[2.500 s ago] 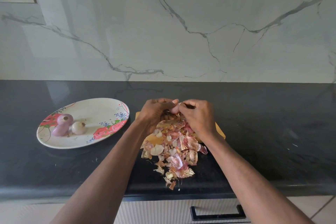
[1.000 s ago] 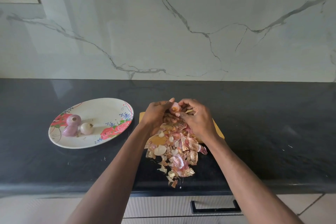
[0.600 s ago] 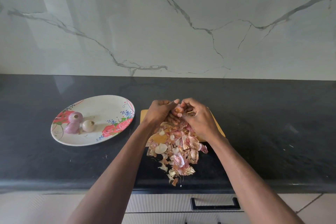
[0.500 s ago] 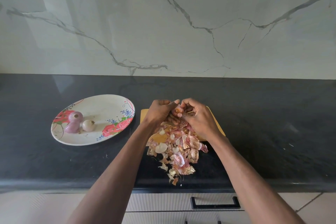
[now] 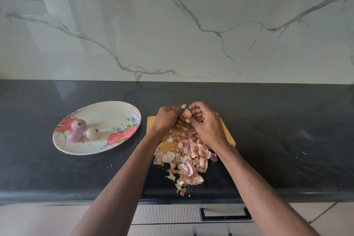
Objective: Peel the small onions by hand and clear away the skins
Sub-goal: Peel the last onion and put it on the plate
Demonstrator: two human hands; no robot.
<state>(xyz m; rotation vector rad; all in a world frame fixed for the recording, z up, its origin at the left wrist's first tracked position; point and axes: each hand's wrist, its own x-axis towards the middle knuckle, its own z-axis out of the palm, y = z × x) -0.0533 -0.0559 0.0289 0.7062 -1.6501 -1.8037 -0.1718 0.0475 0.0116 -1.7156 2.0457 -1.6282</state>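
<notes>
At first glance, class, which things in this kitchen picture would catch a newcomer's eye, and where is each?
The two hands, left hand and right hand, meet mid-counter, holding a small onion between their fingertips. Below them a heap of pink and tan skins spills off the board toward the counter's front edge. To the left, a flowered plate holds three peeled onions.

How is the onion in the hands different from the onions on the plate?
The onion in the hands is held up over the peel pile; the three plate onions lie still on the flowered plate. It shows papery orange skin; theirs look smooth purple and whitish. All are small.
</notes>
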